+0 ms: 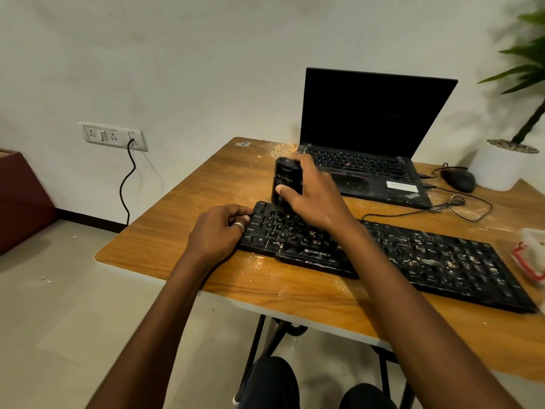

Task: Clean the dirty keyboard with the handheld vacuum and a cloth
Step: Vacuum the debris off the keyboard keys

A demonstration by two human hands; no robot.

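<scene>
A black keyboard (pixel 427 258) lies across the wooden table (pixel 182 228), with pale crumbs thick over its middle and right keys. My right hand (pixel 312 193) grips a small black handheld vacuum (pixel 284 178), held upright with its nozzle down on the keyboard's top-left keys. At the keyboard's left end, my left hand (pixel 219 228) has curled fingers on the edge, and a ring shows on one finger. No cloth is in view.
An open black laptop (pixel 368 137) stands behind the keyboard. A black mouse (pixel 458 178) and its looped cable lie to the right, by a white plant pot (pixel 501 166). A clear container with a red rim (pixel 530 255) sits at the right edge. Crumbs dot the tabletop.
</scene>
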